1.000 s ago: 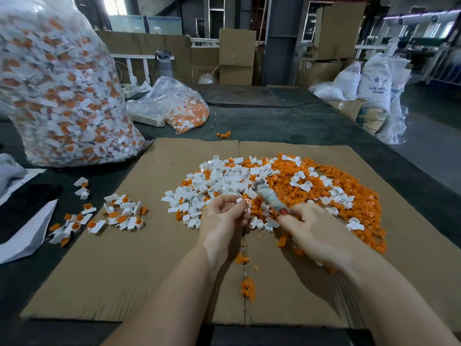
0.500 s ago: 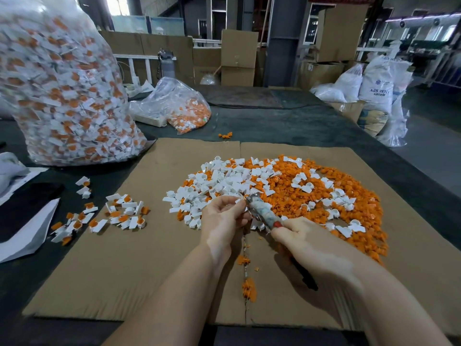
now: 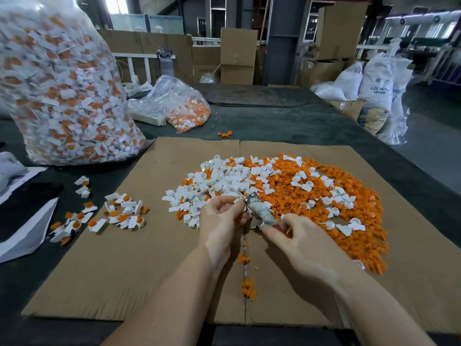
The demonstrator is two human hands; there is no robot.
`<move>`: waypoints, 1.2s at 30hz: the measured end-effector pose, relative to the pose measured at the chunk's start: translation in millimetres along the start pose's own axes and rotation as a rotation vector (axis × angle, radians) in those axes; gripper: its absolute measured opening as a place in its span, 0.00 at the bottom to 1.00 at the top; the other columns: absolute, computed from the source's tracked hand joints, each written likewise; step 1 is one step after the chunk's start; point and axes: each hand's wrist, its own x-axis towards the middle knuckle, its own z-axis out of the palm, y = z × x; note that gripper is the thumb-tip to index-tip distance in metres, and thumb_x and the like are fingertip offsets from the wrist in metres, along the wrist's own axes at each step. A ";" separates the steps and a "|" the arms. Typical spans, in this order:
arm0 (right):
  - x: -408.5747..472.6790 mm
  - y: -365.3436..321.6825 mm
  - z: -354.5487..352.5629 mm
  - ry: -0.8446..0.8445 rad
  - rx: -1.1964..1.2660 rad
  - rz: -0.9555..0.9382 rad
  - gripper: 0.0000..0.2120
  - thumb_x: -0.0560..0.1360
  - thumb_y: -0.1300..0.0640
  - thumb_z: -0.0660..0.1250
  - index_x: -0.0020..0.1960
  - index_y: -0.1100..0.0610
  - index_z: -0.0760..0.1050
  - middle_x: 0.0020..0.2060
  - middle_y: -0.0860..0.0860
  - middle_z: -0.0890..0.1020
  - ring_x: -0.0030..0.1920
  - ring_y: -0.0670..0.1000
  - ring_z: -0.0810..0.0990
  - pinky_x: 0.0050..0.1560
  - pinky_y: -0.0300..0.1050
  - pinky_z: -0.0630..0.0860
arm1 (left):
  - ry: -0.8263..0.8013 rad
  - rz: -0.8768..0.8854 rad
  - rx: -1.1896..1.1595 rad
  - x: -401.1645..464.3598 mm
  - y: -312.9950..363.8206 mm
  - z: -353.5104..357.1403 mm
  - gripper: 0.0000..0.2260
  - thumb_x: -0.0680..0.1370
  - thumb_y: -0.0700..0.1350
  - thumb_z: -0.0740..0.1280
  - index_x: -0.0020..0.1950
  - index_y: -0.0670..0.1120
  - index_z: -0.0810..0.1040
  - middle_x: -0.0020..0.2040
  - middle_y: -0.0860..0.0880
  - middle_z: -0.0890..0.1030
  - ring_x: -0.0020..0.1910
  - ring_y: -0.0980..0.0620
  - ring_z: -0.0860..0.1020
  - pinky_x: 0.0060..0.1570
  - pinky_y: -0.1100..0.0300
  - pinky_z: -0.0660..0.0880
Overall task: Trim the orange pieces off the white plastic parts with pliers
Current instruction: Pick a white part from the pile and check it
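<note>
My left hand (image 3: 220,221) pinches a small white plastic part (image 3: 239,201) at its fingertips, over the near edge of the pile. My right hand (image 3: 296,239) grips the pliers (image 3: 258,209) by their wrapped handles, and the metal jaws meet the part held by the left hand. Behind the hands a heap of trimmed white parts (image 3: 224,178) lies on the cardboard sheet (image 3: 129,258), with a wide spread of cut orange pieces (image 3: 324,196) to its right. A small group of untrimmed white-and-orange parts (image 3: 124,212) lies at the cardboard's left edge.
A tall clear bag (image 3: 62,91) full of untrimmed parts stands at the back left. A smaller bag (image 3: 179,106) with orange scraps lies behind the cardboard. White paper (image 3: 27,233) lies at the left. Orange crumbs (image 3: 248,287) sit along the cardboard's seam. Sacks and boxes stand beyond the dark table.
The pliers tilted and drew closer to my left hand, their jaws now at the white part. My right hand shifted slightly left along the handles.
</note>
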 end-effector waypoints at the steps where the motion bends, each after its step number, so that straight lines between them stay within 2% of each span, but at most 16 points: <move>1: -0.2 2.8 -0.8 0.030 0.006 0.005 0.17 0.75 0.37 0.57 0.39 0.49 0.64 0.36 0.44 0.71 0.35 0.42 0.69 0.32 0.37 0.62 | 0.005 0.011 -0.004 -0.1 -0.7 -0.4 0.05 0.77 0.33 0.65 0.52 0.36 0.74 0.33 0.43 0.79 0.26 0.56 0.76 0.28 0.66 0.76; 5: 9.5 17.9 -4.8 0.265 -0.115 0.057 0.16 0.73 0.37 0.61 0.46 0.51 0.68 0.37 0.43 0.73 0.37 0.42 0.71 0.31 0.35 0.62 | -0.012 0.099 0.110 -2.7 -6.8 -3.3 0.05 0.76 0.35 0.67 0.51 0.39 0.78 0.35 0.44 0.80 0.32 0.53 0.79 0.32 0.66 0.77; 8: 26.6 30.9 -7.4 0.401 -0.358 0.096 0.21 0.73 0.36 0.60 0.50 0.54 0.70 0.44 0.50 0.77 0.46 0.50 0.74 0.43 0.42 0.71 | -0.058 0.161 0.227 -4.2 -10.0 -5.0 0.08 0.77 0.37 0.66 0.53 0.45 0.81 0.40 0.50 0.82 0.35 0.60 0.81 0.35 0.73 0.74; 10: 37.4 36.8 -7.4 0.405 -0.475 0.124 0.24 0.73 0.35 0.59 0.53 0.55 0.71 0.49 0.51 0.77 0.52 0.52 0.74 0.51 0.46 0.72 | -0.062 0.212 0.349 -3.6 -11.0 -5.4 0.09 0.78 0.38 0.65 0.55 0.47 0.81 0.46 0.54 0.82 0.40 0.65 0.81 0.40 0.74 0.74; 13: 49.5 42.4 -3.0 0.367 -0.573 0.129 0.28 0.73 0.33 0.57 0.58 0.55 0.71 0.54 0.52 0.76 0.57 0.53 0.73 0.55 0.47 0.71 | -0.047 0.235 0.456 -1.9 -12.6 -6.5 0.10 0.78 0.40 0.66 0.56 0.49 0.82 0.53 0.54 0.82 0.54 0.59 0.79 0.56 0.68 0.73; 15: 54.2 44.8 -0.5 0.337 -0.564 0.138 0.31 0.72 0.31 0.55 0.60 0.55 0.70 0.56 0.53 0.76 0.58 0.54 0.72 0.57 0.48 0.70 | -0.048 0.252 0.499 -1.4 -14.3 -7.1 0.10 0.78 0.41 0.66 0.57 0.50 0.81 0.53 0.57 0.80 0.56 0.61 0.77 0.57 0.73 0.70; 18: 53.1 43.1 1.2 0.307 -0.618 0.198 0.33 0.72 0.30 0.52 0.64 0.54 0.69 0.60 0.54 0.73 0.63 0.55 0.69 0.63 0.51 0.65 | -0.042 0.278 0.539 0.2 -15.7 -8.1 0.09 0.77 0.43 0.67 0.56 0.51 0.82 0.51 0.58 0.80 0.50 0.67 0.77 0.51 0.80 0.68; 20: 47.7 37.6 4.9 0.375 -0.672 0.168 0.30 0.74 0.33 0.53 0.64 0.53 0.70 0.62 0.54 0.73 0.64 0.56 0.68 0.65 0.54 0.62 | -0.036 0.277 0.543 1.0 -16.2 -8.3 0.07 0.77 0.43 0.68 0.52 0.54 0.82 0.50 0.55 0.82 0.49 0.64 0.78 0.52 0.73 0.72; 21: 45.0 34.1 8.0 0.437 -0.637 0.106 0.26 0.75 0.36 0.57 0.62 0.54 0.72 0.60 0.54 0.74 0.63 0.56 0.69 0.63 0.54 0.63 | -0.032 0.268 0.540 1.1 -16.2 -8.3 0.07 0.77 0.43 0.68 0.50 0.54 0.82 0.50 0.53 0.83 0.50 0.60 0.79 0.55 0.66 0.73; 23: 39.0 26.4 16.4 0.574 -0.399 -0.098 0.16 0.75 0.48 0.65 0.57 0.58 0.77 0.53 0.55 0.79 0.56 0.56 0.75 0.56 0.53 0.70 | -0.030 0.248 0.518 0.2 -15.2 -7.5 0.06 0.77 0.43 0.68 0.49 0.53 0.82 0.50 0.51 0.83 0.53 0.53 0.79 0.58 0.58 0.73; 26: 29.6 17.5 30.7 0.662 -0.084 -0.317 0.05 0.73 0.62 0.70 0.48 0.62 0.80 0.42 0.55 0.82 0.46 0.55 0.79 0.48 0.46 0.74 | -0.031 0.244 0.517 -0.8 -14.1 -7.7 0.07 0.77 0.42 0.67 0.51 0.50 0.83 0.49 0.52 0.83 0.53 0.53 0.80 0.57 0.59 0.74; 31: 21.4 18.4 41.2 0.581 0.094 -0.401 0.05 0.73 0.65 0.69 0.48 0.62 0.81 0.43 0.53 0.82 0.48 0.52 0.78 0.51 0.43 0.75 | -0.038 0.257 0.556 -2.5 -14.5 -8.6 0.06 0.77 0.43 0.67 0.51 0.50 0.83 0.47 0.56 0.83 0.49 0.58 0.79 0.52 0.65 0.73; 34: 20.0 18.6 40.9 0.544 0.110 -0.439 0.08 0.73 0.64 0.69 0.52 0.61 0.81 0.44 0.52 0.81 0.48 0.50 0.77 0.52 0.39 0.73 | -0.050 0.258 0.555 -3.8 -14.2 -8.2 0.06 0.76 0.42 0.68 0.49 0.50 0.83 0.45 0.55 0.83 0.48 0.58 0.79 0.51 0.65 0.74; 36: 19.9 18.1 40.7 0.528 0.082 -0.471 0.06 0.73 0.63 0.69 0.49 0.60 0.81 0.43 0.52 0.81 0.47 0.50 0.77 0.50 0.39 0.72 | -0.075 0.267 0.583 -4.0 -13.8 -8.6 0.06 0.76 0.42 0.68 0.47 0.52 0.83 0.45 0.57 0.83 0.48 0.60 0.79 0.49 0.70 0.73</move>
